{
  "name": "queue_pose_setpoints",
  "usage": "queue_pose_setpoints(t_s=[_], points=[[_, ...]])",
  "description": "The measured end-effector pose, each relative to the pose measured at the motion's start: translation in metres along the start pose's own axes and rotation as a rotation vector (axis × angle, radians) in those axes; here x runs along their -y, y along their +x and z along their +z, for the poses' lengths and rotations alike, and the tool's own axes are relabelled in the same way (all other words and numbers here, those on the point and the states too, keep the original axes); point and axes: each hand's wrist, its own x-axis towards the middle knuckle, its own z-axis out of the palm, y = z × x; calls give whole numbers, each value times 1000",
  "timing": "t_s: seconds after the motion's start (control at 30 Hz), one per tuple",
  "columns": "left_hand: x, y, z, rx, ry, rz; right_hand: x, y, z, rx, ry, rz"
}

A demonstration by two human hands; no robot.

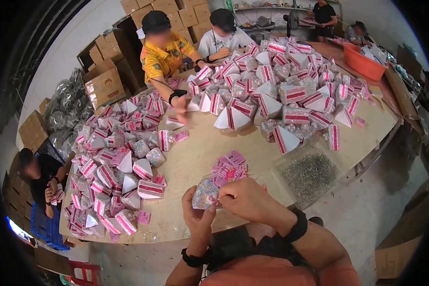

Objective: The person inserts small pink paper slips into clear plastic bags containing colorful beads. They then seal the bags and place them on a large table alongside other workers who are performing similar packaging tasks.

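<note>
Near the table's front edge, my left hand (197,217) is wrapped round a toy cake slice (204,194) with a speckled, many-coloured surface. The fingers of my right hand (249,199) are pinched together against the slice's right side. What they hold there, if anything, is too small to make out. Just beyond my hands lies a small heap of pink printed cards (230,168). To the right of it sits a shallow clear tray (283,185) full of small metal pins (312,174).
Toy cake slices with pink tags (112,174) cover the table's left side, and a larger pile of slices (291,90) fills the far right. A co-worker in yellow (164,62) reaches over the table (195,148). An orange basin (362,62) stands at the far right.
</note>
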Motion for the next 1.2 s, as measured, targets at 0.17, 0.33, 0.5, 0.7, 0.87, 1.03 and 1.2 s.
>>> queue_pose_setpoints(t_s=[0.17,0.33,0.5,0.7,0.87,1.03,1.2], points=[[2,0,-1,-25,8,18,5,0,-3,19,43,46],[2,0,-1,-32,79,115,9,0,-5,23,76,80],[0,0,-2,-44,294,274,7,-1,-4,22,43,83],[4,0,-10,-7,461,328,-1,0,0,0,-110,-2],[-3,7,-16,91,482,338,1,0,-6,35,-41,-37],[-1,5,-14,79,123,172,13,1,-11,114,34,55],[5,4,-15,69,49,109,5,2,-4,78,-21,5]])
